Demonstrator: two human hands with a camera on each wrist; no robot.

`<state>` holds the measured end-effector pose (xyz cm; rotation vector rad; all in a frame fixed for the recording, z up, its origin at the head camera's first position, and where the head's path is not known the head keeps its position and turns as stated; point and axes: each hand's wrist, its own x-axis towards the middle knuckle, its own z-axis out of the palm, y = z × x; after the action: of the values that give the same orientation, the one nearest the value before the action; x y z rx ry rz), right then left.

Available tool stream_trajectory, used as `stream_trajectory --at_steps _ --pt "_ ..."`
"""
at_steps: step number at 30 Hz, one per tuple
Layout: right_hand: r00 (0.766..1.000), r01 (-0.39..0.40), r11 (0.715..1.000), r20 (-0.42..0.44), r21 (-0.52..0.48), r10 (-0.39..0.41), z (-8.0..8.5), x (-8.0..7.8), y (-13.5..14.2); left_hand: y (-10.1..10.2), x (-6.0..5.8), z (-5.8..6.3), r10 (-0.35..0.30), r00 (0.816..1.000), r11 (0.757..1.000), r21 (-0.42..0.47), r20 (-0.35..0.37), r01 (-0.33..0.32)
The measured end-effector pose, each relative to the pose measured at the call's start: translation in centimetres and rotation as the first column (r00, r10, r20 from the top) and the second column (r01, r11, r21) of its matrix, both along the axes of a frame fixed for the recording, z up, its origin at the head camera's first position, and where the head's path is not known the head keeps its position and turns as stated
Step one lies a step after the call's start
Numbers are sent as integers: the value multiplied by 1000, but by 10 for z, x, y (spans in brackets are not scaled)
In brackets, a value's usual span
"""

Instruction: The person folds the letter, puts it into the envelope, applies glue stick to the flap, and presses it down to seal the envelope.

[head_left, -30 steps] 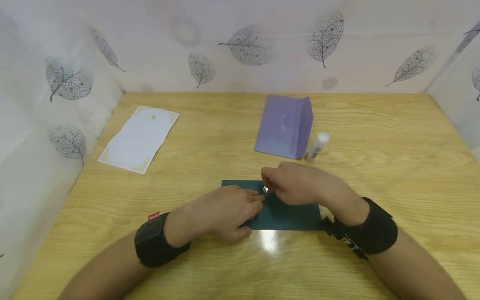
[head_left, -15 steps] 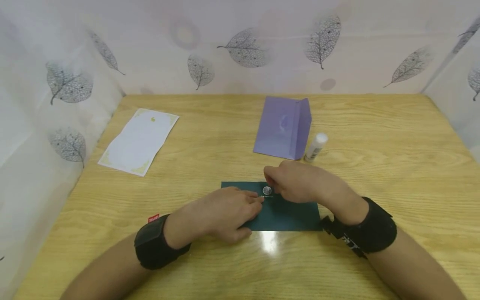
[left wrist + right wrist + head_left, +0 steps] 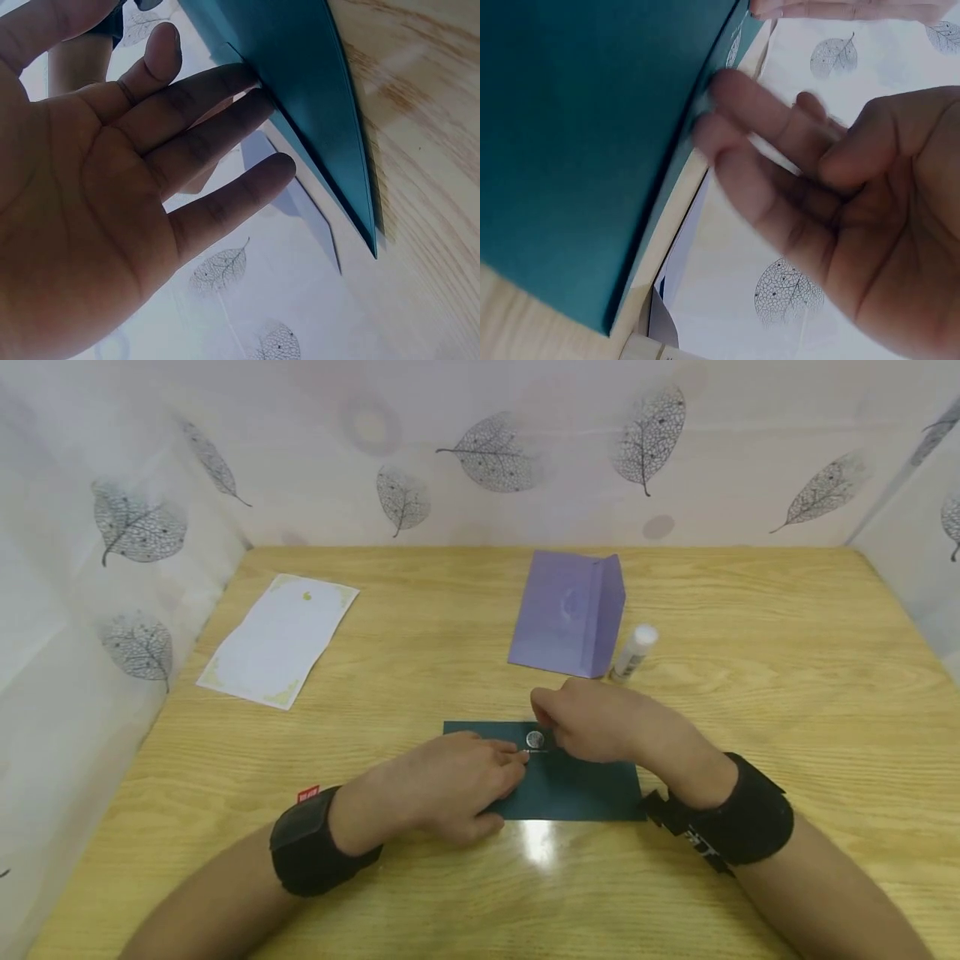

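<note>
A dark green envelope [image 3: 577, 793] lies on the wooden table before me, with a round silver emblem [image 3: 535, 740] near its far edge. My left hand [image 3: 457, 785] rests over its left part, fingers extended; the left wrist view shows their tips touching the envelope [image 3: 322, 127]. On the far right part, my right hand [image 3: 596, 720] bends its fingers downward. In the right wrist view, blurred fingertips touch the flap edge of the envelope [image 3: 577, 150], and the thumb stands apart from it, pinching nothing. Both hands partly cover the envelope.
A purple envelope [image 3: 555, 614] with its flap raised lies behind the right hand, and a white-capped glue stick [image 3: 635, 652] stands beside it. White paper with gold corners [image 3: 277, 642] lies at the far left. Leaf-patterned cloth [image 3: 300, 452] borders the table.
My right hand has slid slightly to the right along the envelope's far edge, uncovering the silver emblem. The left hand stays in place.
</note>
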<state>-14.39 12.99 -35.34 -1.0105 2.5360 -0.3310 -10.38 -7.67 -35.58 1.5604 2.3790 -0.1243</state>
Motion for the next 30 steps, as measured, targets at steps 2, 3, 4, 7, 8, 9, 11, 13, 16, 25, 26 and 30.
stream_trajectory --at_steps 2,3,4,7,8,9,11,13,16,25,26,30 --pt "1000 26 998 -6 52 -26 0 -2 1 0 0 0 9 1000 1000 5 5 -9" --pt "999 31 997 -14 67 -30 0 -2 2 0 0 0 17 1000 1000 16 4 -17" --pt "999 32 997 -18 76 -30 1 -3 2 -1 0 0 27 1000 999 29 2 -27" --pt "999 21 997 -30 76 -19 0 -3 2 -3 -2 0 62 998 995 78 -14 -61" --pt "999 17 998 -37 68 -14 0 -3 2 -4 -3 1 77 997 993 91 -26 -75" --pt "999 11 998 -45 62 -8 0 -3 2 -5 -3 1 94 995 991 99 -38 -90" --pt "998 4 999 -58 54 -1 -1 -3 1 -7 -6 3 129 989 988 98 -68 -122" --pt "997 -14 999 -72 50 18 -1 -3 1 -8 -8 5 167 982 984 83 -91 -160" --pt "993 -67 996 -95 61 73 -3 -4 1 -11 -12 6 224 963 974 45 -152 -220" --pt "969 -246 969 -1 -26 246 -4 4 -3 -15 -18 5 289 937 945 -96 -198 -312" --pt "967 -256 966 -3 -33 256 -5 5 -4 -15 -19 4 276 940 947 -109 -198 -301" --pt "966 -259 966 -12 -25 259 -6 8 -7 -14 -14 3 233 950 953 -143 -209 -266"
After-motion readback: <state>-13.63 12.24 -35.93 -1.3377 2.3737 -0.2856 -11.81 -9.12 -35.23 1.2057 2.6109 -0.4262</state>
